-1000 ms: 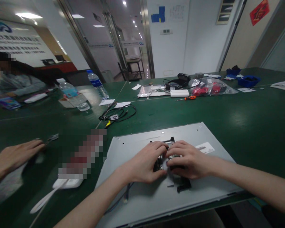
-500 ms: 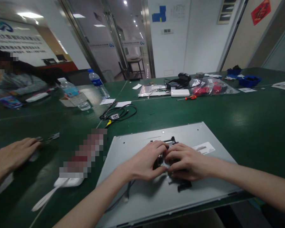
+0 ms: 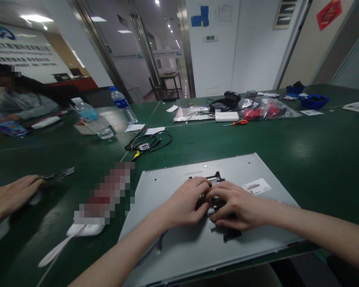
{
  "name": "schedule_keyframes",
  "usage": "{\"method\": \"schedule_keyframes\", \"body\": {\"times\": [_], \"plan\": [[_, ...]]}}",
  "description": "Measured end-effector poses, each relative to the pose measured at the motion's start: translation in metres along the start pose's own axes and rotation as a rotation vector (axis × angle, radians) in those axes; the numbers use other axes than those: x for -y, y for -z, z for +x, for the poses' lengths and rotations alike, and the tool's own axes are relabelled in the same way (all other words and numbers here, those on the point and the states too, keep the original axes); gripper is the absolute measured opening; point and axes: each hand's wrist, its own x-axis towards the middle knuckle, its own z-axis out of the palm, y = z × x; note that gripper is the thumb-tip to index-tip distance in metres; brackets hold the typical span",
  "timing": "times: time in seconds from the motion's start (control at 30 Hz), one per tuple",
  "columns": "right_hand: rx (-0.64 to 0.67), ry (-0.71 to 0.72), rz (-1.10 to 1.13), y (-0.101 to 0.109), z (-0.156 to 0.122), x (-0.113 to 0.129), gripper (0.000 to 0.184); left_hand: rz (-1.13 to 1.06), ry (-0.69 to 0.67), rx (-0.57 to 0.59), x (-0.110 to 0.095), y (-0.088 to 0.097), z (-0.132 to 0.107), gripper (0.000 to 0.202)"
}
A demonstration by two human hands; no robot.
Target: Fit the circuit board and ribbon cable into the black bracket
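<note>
A flat grey metal panel [image 3: 179,247], like the back of a screen, lies in front of me with a white barcode label [image 3: 256,186] on it. Both hands meet over its middle, at a black bracket [image 3: 232,235] and small parts between them. My left hand [image 3: 189,201] has its fingers curled round something at the centre that I cannot make out. From the right, my right hand [image 3: 237,204] curls over the same spot, fingertips bent inward against a small part. A grey cable [image 3: 159,245] runs from under my left forearm.
To the left lie a blurred-out object with a white strap [image 3: 55,250] and a co-worker's hand [image 3: 16,197]. Behind the panel are a coiled black cable [image 3: 143,145], water bottles [image 3: 122,104], an orange screwdriver [image 3: 240,122], a plastic bag with red items [image 3: 265,109] and a blue tray [image 3: 314,102].
My right hand's thumb and fingers have opened slightly apart over the centre parts; my left hand has barely moved. The co-worker's hand has shifted left.
</note>
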Motion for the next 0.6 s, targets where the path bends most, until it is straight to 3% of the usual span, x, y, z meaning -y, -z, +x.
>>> {"method": "schedule_keyframes", "body": {"times": [0.2,0.33,0.6], "plan": [[0.021,0.014,0.001,0.0005,0.0006,-0.0006,0.020,-0.039,0.041,-0.070,0.0013,-0.0072,0.0015,0.012],[0.029,0.050,-0.003,0.0010,0.0009,-0.0008,0.019,-0.036,0.047,-0.077,0.0037,-0.0093,0.0010,0.019],[-0.102,0.082,-0.004,-0.0002,-0.0005,-0.0004,0.017,-0.047,0.065,-0.064,0.0036,-0.0082,0.0004,0.011]]}}
